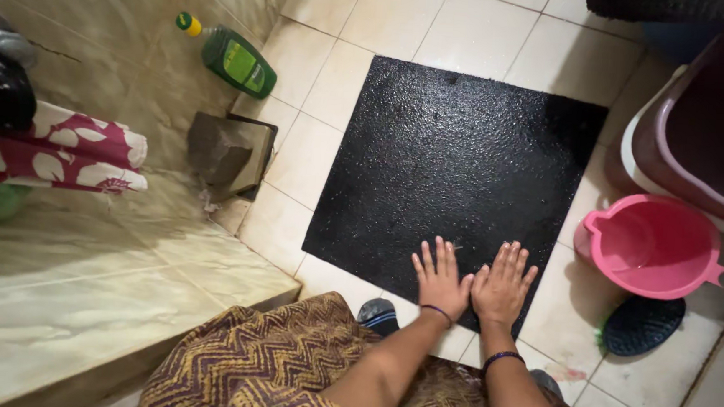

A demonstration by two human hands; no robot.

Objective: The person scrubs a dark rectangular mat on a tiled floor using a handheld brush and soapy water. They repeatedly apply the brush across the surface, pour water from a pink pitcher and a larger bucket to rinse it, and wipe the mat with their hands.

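Beside the black mat (457, 159) (wet) sit a pink bucket (653, 245) and a scrub brush (642, 325).

Plainly a home bathroom or wash area. Pale glazed floor tiles (482, 26) underfoot, wet-looking, with a raised marble-patterned ledge (80, 287) along one side. Pink plastic dipper (652, 246) with a spout beside a large maroon bucket (701, 140), a dark scrub brush (641, 325) lying near them. Green bottle of liquid cleaner (235, 60) with a yellow cap tipped against the wall. Folded red-and-white floral cloth (59, 150) resting on the ledge. Black textured mat (456, 163) spread flat on the tiles.
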